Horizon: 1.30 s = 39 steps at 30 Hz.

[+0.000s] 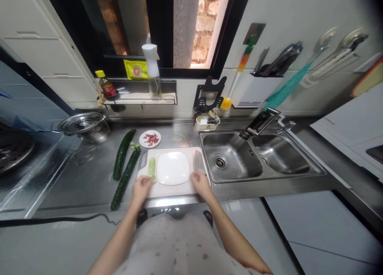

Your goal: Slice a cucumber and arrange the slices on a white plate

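Observation:
A white square plate (173,168) lies on the cutting board (167,192), with a row of pale green cucumber slices (152,167) along its left side. At the near end of that row, my left hand (143,187) is closed in a pinch on a cucumber slice. My right hand (201,182) has its fingers pressed together over the board's right edge, by the near end of a knife (198,162); what it holds, if anything, is hidden. Two dark cucumbers (122,155) rest left of the board, and cucumber end pieces (133,146) lie beside them.
Behind the board is a small plate (150,133) with chopped red bits. A double sink (236,157) with a faucet (260,123) is at the right. A lidded steel pot (86,125) stands back left, below a wall shelf (137,100) with bottles.

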Motion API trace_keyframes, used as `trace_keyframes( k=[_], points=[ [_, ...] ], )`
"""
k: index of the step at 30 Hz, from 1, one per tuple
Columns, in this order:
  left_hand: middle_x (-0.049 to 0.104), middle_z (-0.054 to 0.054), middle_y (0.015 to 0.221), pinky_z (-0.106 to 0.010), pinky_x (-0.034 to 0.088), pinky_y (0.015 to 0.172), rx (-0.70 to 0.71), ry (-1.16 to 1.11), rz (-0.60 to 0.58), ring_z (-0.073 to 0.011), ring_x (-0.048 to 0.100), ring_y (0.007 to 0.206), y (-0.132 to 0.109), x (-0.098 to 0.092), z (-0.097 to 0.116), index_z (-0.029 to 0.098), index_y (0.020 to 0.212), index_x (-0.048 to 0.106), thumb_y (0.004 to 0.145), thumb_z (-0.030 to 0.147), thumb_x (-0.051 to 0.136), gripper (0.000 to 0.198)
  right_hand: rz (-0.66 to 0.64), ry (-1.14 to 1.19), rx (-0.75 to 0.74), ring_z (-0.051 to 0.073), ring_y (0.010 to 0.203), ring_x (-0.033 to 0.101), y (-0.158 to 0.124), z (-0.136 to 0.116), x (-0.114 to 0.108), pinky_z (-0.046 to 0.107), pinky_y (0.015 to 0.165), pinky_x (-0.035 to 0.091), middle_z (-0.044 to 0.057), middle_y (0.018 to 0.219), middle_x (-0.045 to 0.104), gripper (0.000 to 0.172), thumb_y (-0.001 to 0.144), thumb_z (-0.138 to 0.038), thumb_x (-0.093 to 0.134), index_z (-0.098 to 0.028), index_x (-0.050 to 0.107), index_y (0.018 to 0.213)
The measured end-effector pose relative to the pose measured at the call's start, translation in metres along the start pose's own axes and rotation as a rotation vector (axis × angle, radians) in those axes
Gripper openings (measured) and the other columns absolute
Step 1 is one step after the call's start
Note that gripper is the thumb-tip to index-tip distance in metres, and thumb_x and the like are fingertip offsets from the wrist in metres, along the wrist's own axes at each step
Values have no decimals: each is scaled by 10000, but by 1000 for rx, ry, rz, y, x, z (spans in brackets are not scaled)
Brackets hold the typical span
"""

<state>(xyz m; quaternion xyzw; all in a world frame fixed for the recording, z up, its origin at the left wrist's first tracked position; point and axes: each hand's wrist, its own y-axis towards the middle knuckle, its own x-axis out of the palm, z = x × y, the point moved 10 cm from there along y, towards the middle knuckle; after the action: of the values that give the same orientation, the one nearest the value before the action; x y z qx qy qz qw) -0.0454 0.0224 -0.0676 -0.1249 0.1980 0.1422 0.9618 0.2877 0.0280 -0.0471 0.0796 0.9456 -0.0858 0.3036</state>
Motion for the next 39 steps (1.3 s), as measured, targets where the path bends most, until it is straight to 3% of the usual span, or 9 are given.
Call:
trace_keyframes(
  k=[4,10,15,20,23,26,29,33,39],
  points=[
    [691,-54,777,-261,469,678,5,-224,-112,-181,633,740,3,11,43,150,777,649,600,444,732,354,-20,56,-92,150,629,538,3,-41,-1,236,603,381,0,654,604,196,784,-326,516,-183,649,768],
    [689,-58,808,-256,469,684,85,-320,-262,-165,624,739,-4,23,108,137,821,675,616,404,756,346,-129,195,-292,155,742,595,4,-120,6,263,706,446,13,807,673,190,797,-328,572,-194,670,890],
    [667,-27,749,-249,472,683,170,-353,-315,-144,606,701,-12,29,136,149,797,677,635,359,762,278,-185,236,-470,160,878,609,-3,-157,15,279,775,461,45,960,684,183,834,-280,565,-194,664,962],
    [671,-35,772,-249,474,678,212,-342,-342,-146,606,706,-15,36,140,149,818,677,663,375,750,284,-210,214,-489,151,829,601,-5,-164,21,274,769,455,24,842,669,119,837,-252,560,-181,655,836],
    [659,-28,773,-228,453,650,201,-330,-263,-133,595,697,-13,30,134,151,873,677,660,395,752,333,-214,221,-462,146,806,596,-4,-161,21,263,748,450,18,809,661,126,837,-252,551,-175,647,807],
    [605,6,648,-191,387,538,93,-367,-206,-98,542,584,-12,27,118,148,899,650,682,447,727,377,-187,236,-438,147,810,595,-1,-158,17,256,731,446,21,817,666,132,837,-263,551,-175,643,804],
    [558,30,568,-164,278,434,-78,-449,-304,-61,443,461,-18,40,103,143,923,619,699,515,697,441,-169,235,-431,147,814,595,1,-156,15,255,727,446,23,832,670,138,839,-277,555,-176,641,805],
    [613,3,658,-138,175,391,-252,-571,-458,-46,441,461,-32,61,99,161,1059,573,702,551,687,541,-179,228,-466,148,827,593,0,-159,15,260,740,445,25,843,672,159,855,-296,548,-179,646,813],
    [628,-10,767,-120,212,400,-294,-618,-467,-41,485,532,-27,67,105,176,1119,568,672,461,735,556,-194,164,-580,159,857,577,-1,-164,16,280,789,433,29,845,660,150,871,-266,547,-188,665,822]
  ],
)
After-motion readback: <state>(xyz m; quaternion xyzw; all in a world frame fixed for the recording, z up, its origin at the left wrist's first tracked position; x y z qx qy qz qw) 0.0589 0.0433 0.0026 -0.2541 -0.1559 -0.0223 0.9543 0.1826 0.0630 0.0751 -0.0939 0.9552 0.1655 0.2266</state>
